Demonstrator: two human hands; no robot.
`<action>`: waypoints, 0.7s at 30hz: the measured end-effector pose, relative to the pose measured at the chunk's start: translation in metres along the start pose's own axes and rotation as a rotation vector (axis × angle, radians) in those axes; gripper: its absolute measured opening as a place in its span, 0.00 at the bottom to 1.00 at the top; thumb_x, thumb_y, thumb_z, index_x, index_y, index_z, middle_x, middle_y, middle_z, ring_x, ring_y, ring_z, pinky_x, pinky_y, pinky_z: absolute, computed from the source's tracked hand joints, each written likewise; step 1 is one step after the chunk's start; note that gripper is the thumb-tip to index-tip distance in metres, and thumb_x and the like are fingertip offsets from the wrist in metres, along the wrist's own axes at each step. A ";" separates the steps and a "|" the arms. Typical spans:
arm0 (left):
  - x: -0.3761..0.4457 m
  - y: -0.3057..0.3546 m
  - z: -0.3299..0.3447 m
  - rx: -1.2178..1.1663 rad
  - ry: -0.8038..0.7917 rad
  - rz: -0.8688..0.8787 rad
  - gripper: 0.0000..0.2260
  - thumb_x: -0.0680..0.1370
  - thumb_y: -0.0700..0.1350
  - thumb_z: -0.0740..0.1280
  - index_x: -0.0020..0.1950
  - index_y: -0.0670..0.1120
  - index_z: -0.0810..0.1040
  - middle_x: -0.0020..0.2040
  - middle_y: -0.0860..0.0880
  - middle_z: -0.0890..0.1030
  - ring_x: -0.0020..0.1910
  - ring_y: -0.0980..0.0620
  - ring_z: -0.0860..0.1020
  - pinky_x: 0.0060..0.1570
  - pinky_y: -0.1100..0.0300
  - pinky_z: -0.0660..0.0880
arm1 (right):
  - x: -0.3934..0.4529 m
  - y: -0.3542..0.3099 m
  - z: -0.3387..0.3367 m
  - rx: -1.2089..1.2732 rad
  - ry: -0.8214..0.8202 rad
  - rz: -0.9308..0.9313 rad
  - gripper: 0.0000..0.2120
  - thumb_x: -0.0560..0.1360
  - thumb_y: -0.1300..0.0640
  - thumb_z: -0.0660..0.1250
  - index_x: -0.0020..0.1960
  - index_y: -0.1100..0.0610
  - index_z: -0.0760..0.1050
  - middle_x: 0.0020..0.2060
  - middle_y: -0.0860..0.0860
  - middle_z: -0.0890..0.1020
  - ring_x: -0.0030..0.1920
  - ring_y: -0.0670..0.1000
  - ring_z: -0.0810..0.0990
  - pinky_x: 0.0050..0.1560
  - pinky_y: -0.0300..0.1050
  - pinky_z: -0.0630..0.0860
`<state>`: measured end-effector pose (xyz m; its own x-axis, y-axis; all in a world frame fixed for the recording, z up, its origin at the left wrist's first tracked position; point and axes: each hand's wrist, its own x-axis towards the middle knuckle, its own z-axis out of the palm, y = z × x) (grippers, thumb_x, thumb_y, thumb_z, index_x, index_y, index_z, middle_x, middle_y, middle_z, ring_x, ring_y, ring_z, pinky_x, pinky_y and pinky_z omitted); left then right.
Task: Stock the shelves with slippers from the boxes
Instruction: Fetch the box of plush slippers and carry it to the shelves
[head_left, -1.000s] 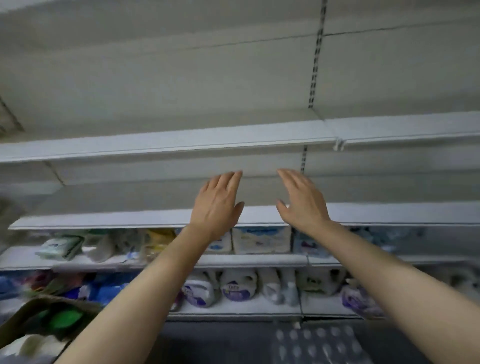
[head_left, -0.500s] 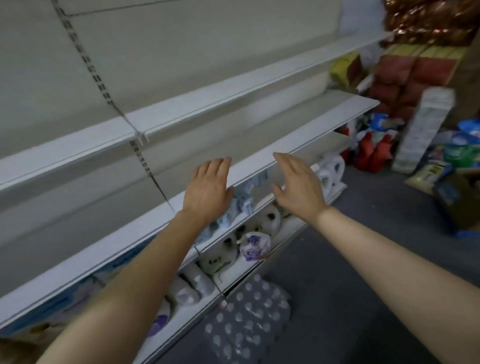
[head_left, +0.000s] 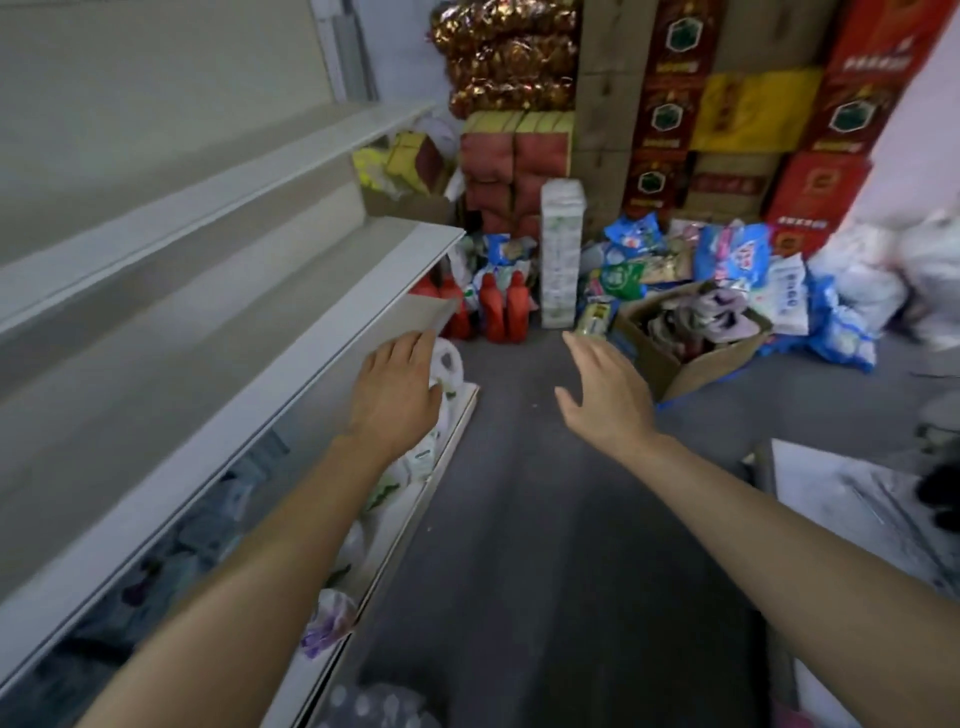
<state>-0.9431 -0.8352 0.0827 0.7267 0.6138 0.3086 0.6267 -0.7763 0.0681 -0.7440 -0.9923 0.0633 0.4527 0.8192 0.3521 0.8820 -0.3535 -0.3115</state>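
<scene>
A stocker's two bare hands reach out empty between loads in a cluttered storeroom aisle. The left hand (head_left: 397, 387), fingers straight and holding nothing, hovers at the outer end of the long white metal shelf (head_left: 291, 322) running along the nine o'clock side, its upper tiers bare. The right hand (head_left: 605, 387), fingers spread and relaxed, points toward the open brown cardboard box (head_left: 691, 358) on the grey floor at two o'clock, just beyond its fingertips. The box appears to hold the pale bagged slippers (head_left: 719, 314) heaped inside. Judged from this, the fetching step is in hand: the next move calls for stepping forward, reaching down into the box and taking out a pair. Motion blur smears the box's contents, so individual slippers cannot be counted, and the lower shelf goods are indistinct.
</scene>
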 end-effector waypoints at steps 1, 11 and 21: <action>0.022 0.010 0.009 -0.014 -0.004 0.008 0.29 0.78 0.47 0.68 0.77 0.42 0.64 0.72 0.41 0.71 0.69 0.39 0.71 0.68 0.47 0.66 | 0.010 0.021 -0.003 -0.015 0.007 0.040 0.32 0.79 0.50 0.64 0.78 0.57 0.57 0.76 0.52 0.64 0.76 0.52 0.61 0.73 0.45 0.59; 0.235 0.087 0.098 -0.116 -0.030 0.153 0.29 0.74 0.43 0.71 0.74 0.43 0.68 0.65 0.42 0.76 0.61 0.37 0.75 0.58 0.46 0.72 | 0.115 0.200 0.006 -0.065 0.056 0.355 0.31 0.75 0.54 0.68 0.75 0.58 0.63 0.71 0.55 0.70 0.70 0.57 0.68 0.65 0.54 0.69; 0.472 0.141 0.216 -0.207 -0.137 0.318 0.26 0.77 0.45 0.69 0.74 0.43 0.67 0.68 0.43 0.74 0.65 0.40 0.72 0.63 0.46 0.70 | 0.246 0.356 0.048 -0.059 0.113 0.727 0.27 0.74 0.58 0.67 0.71 0.58 0.66 0.66 0.56 0.73 0.65 0.59 0.71 0.55 0.52 0.72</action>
<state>-0.4508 -0.6234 0.0331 0.9146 0.3414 0.2166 0.3052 -0.9344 0.1837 -0.3246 -0.8954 -0.0031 0.9336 0.3185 0.1640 0.3581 -0.8159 -0.4540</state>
